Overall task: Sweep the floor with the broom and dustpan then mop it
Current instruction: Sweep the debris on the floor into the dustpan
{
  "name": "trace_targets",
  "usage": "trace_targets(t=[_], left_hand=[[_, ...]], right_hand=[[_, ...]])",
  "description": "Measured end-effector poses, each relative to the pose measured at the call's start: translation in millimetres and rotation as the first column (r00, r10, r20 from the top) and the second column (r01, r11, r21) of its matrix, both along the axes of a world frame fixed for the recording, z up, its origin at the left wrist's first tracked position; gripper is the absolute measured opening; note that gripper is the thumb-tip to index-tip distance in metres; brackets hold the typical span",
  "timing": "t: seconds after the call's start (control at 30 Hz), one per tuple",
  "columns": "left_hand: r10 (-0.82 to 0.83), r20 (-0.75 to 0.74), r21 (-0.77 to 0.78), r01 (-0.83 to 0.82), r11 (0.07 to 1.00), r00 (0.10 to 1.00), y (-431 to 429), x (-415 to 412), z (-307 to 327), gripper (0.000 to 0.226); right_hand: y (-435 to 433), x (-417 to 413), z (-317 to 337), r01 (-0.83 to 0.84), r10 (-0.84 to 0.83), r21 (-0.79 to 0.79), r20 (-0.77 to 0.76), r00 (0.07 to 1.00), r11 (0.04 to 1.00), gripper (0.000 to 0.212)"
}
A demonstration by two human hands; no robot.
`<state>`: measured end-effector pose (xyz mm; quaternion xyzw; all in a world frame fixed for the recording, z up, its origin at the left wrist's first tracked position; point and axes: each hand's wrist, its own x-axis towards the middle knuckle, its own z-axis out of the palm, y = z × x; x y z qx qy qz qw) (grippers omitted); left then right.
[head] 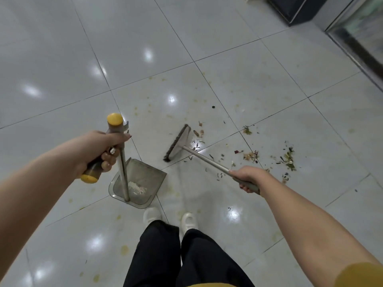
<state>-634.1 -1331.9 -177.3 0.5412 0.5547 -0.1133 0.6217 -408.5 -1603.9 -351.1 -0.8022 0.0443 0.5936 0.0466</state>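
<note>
My left hand (99, 151) grips the dark, yellow-capped handle of a long-handled grey dustpan (145, 179). The pan rests on the tiled floor (62, 69) just in front of my feet, with a little pale debris inside. My right hand (246, 177) grips the grey handle of a broom (178, 145). Its head lies on the floor to the right of the pan and a little beyond it, bristles facing left. Scattered food scraps and leaf bits (288, 158) lie to the right of the broom head, around its shaft. Yellowish stains dot the tiles.
A dark cabinet base (294, 9) and a metal-framed glass door or unit (360, 38) stand at the upper right. My white shoes (170, 218) and black trousers are at the bottom centre. Glossy tiles stretch away to the left and ahead.
</note>
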Motion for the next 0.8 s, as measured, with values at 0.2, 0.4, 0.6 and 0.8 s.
trace_targets(t=[0.2,0.4,0.6,0.8], left_hand=[[-0.059,-0.003,-0.004,0.059,0.998,0.998,-18,23,-5,0.033],[-0.122,-0.033,-0.041,0.121,0.992,0.992,-17,37,-16,0.035],[-0.097,-0.025,-0.119,0.094,0.989,0.995,-3,50,-18,0.034],[-0.139,0.016,-0.152,0.14,0.978,0.99,2,58,-15,0.038]], right_hand=[[61,-30,-22,-0.087,0.09,0.042,-0.059,0.994,0.995,0.048],[54,-37,-39,-0.332,0.347,-0.132,0.107,0.932,0.934,0.046],[-31,-1,-18,-0.277,0.352,-0.356,0.168,0.921,0.893,0.051],[-73,21,3,-0.22,0.379,-0.492,0.251,0.891,0.842,0.051]])
